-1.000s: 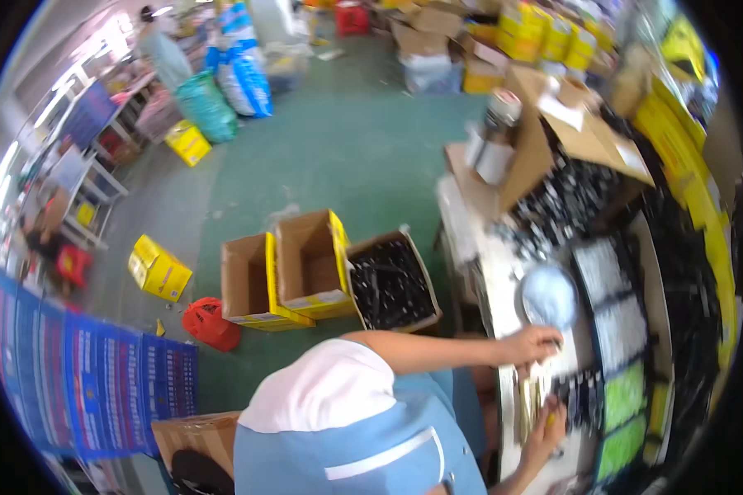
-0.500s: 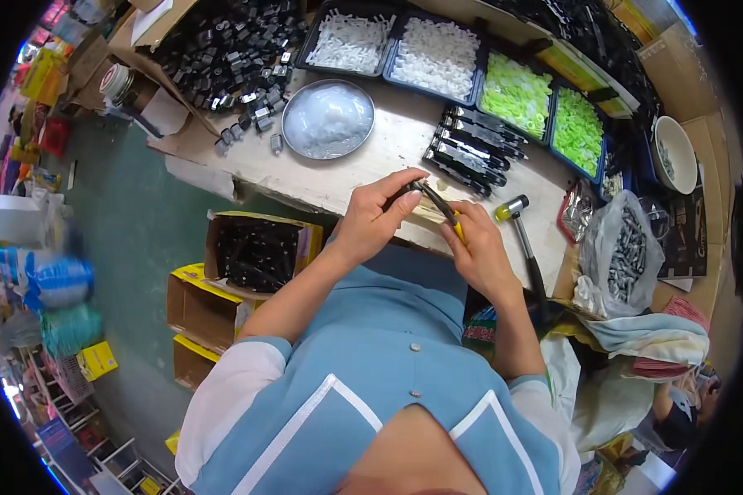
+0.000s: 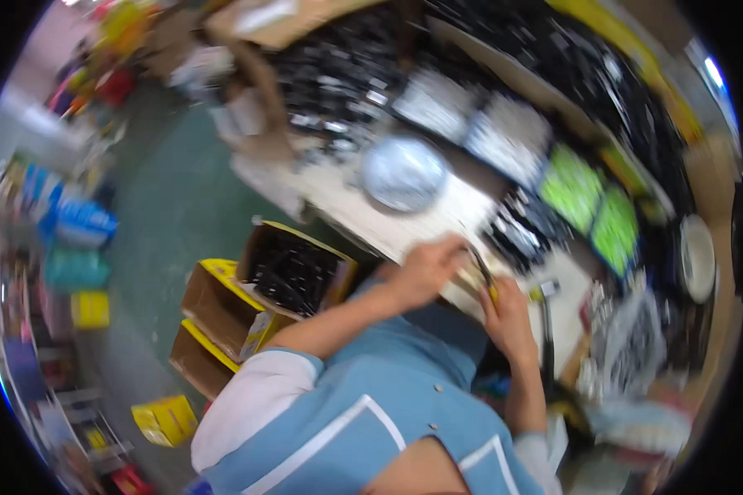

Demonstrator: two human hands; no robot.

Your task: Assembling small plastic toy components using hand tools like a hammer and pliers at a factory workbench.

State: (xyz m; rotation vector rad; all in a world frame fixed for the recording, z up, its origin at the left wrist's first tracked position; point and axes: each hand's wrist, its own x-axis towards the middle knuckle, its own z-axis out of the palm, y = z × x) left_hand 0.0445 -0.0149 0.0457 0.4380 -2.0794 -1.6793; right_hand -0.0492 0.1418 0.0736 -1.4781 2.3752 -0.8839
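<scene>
Right over the table's (image 3: pixel 376 216) near edge, there it is — a slim dark tool (image 3: pixel 484 267), slanting between two bare hands. The right hand (image 3: pixel 508 318) is wrapped round its yellow grip (image 3: pixel 494 294) at five o'clock; the left hand (image 3: pixel 429 271), at nine, has its fingertips by the far tip. Touching, or pinching something small? Too blurred for me to tell. I'd call this tool stiff and fairly light, not fragile, its dark end probably slick; that yellow grip looks the safest hold, fingers well back from the tip.

Outward now, reckoning from the tool: black pieces (image 3: pixel 520 233) bunched at one o'clock, a hammer (image 3: pixel 546 326) lying at four, a round shiny dish (image 3: pixel 404 175) at eleven. White-filled trays (image 3: pixel 510 139) sit around twelve, green-filled trays (image 3: pixel 571 188) toward two — and off at nine, below table height, a box (image 3: pixel 348 276) of black parts (image 3: pixel 295 279).
</scene>
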